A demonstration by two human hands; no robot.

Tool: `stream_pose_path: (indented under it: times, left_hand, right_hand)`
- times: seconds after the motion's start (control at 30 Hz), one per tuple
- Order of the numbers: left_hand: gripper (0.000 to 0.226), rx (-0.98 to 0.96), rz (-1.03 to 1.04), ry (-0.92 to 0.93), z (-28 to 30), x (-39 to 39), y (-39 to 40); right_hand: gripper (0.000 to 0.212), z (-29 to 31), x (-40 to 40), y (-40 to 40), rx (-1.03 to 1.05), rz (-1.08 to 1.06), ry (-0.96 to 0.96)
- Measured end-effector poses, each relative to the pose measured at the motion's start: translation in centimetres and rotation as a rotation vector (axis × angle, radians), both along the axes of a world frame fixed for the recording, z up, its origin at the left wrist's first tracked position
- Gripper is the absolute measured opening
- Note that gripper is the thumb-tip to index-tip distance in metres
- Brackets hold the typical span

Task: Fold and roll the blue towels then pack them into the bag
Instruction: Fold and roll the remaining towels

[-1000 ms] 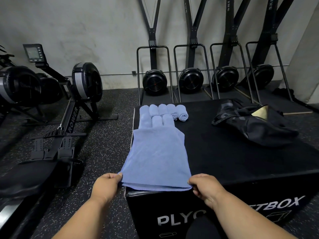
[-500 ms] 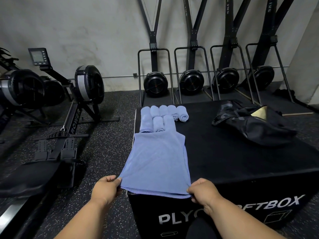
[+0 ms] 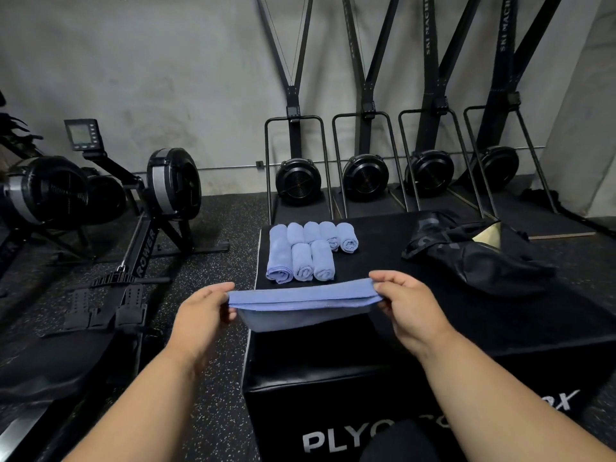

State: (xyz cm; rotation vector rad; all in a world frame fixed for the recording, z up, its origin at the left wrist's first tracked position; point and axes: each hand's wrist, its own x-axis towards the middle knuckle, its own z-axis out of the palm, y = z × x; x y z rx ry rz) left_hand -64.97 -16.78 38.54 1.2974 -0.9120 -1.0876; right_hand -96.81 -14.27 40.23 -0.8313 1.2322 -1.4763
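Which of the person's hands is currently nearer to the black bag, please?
Right. The right hand pinches the towel's end on the bag's side; the black bag lies beyond it to the right. The left hand pinches the opposite end.

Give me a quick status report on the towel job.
Left hand and right hand pinch the blue towel ends, lifted over the box. Rolled towels behind it. Bag lies right, unobstructed.

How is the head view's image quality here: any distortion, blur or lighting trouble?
Head view: wide-angle lens bends the ski machine frames outward; lighting dim and even, so the black bag loses detail against the black plyo box; no glare; left hand, right hand and the held blue towel reasonably sharp.
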Motion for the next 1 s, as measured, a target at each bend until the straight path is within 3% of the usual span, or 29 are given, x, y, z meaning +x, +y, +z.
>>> stream_pose_path:
  times: [0.17,0.37,0.57,0.7,0.83,1.0]
  left_hand:
    - [0.021,-0.045,-0.006,0.016,2.7,-1.1,-0.6]
    - [0.03,-0.002,-0.055,-0.025,6.1,-2.5,-5.5]
    - [0.054,-0.214,-0.033,0.012,14.0,-4.4,-10.0]
    - [0.049,-0.35,-0.013,0.032,16.8,-4.8,-9.3]
    - [0.027,-0.262,-0.111,0.113,11.1,-4.0,-6.9]
    - [0.021,0.185,-0.177,0.008,-4.4,-2.3,-3.0]
  right_hand:
    - [0.025,2.0,-0.8,-1.1,0.042,-0.032,-0.108]
    - [0.028,5.4,-0.5,-6.2,0.13,-0.011,-0.064]
    - [0.03,13.9,-2.3,-11.0,-0.149,-0.128,0.02]
    - [0.025,17.0,-4.4,-10.8,-0.357,-0.166,0.085]
    - [0.026,9.7,-5.1,-8.3,-0.266,-0.137,0.18]
    - [0.021,-6.6,-3.4,-1.3,0.188,-0.051,0.219]
